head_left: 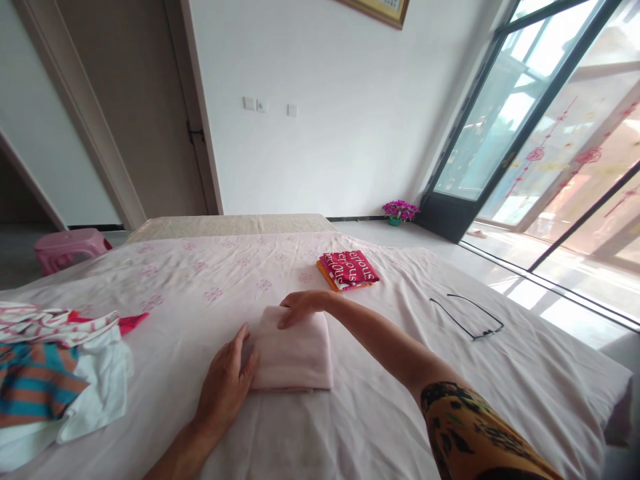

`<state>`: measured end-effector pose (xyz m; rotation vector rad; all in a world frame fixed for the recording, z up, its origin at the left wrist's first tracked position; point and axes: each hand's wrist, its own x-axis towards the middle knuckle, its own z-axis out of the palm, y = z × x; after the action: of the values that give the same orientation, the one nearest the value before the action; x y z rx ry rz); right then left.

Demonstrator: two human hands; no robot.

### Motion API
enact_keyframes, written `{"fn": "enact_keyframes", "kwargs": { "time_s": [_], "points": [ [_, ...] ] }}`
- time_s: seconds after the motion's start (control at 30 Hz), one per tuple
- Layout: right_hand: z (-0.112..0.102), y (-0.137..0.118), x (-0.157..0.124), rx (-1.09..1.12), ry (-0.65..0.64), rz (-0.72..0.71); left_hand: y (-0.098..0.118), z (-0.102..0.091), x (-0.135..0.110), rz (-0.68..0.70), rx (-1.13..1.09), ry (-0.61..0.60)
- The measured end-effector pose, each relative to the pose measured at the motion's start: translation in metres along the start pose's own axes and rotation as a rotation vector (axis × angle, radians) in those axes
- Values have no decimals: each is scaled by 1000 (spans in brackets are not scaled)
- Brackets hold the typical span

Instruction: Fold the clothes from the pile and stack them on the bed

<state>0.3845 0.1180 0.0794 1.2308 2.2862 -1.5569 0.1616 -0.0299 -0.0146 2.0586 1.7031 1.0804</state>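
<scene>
A folded pale pink cloth (295,353) lies in a neat rectangle on the pink-patterned sheet in front of me. My left hand (227,373) rests along its left side, fingers stretched out and thumb touching the edge. Reaching across from the right, my right hand (306,307) lies on the cloth's far edge, its fingers and thumb apart; some of its fingertips are hidden. Just beyond sits a folded red cloth with white lettering (353,268), with an orange layer beneath it.
Loose clothes (55,373), striped and white, are heaped at the left. Black-framed eyeglasses (473,323) lie on the sheet (390,413) at the right. A pink stool (73,245) stands at the far left. Purple flowers (400,211) stand by the glass door (480,133).
</scene>
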Motion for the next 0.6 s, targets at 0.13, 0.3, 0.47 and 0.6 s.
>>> {"fn": "enact_keyframes", "kwargs": {
  "time_s": [0.13,0.3,0.47,0.6],
  "points": [
    [-7,14,-30,396,108,-28,-6,1,1,-55,-61,19],
    [-38,27,-80,819,729,-350,-7,1,4,-119,-140,0],
    [-80,58,-97,1167,1364,-384,-12,5,4,-115,-132,-44],
    [-85,99,-88,1302,1562,-241,-18,10,3,-55,-104,-41]
  ]
}}
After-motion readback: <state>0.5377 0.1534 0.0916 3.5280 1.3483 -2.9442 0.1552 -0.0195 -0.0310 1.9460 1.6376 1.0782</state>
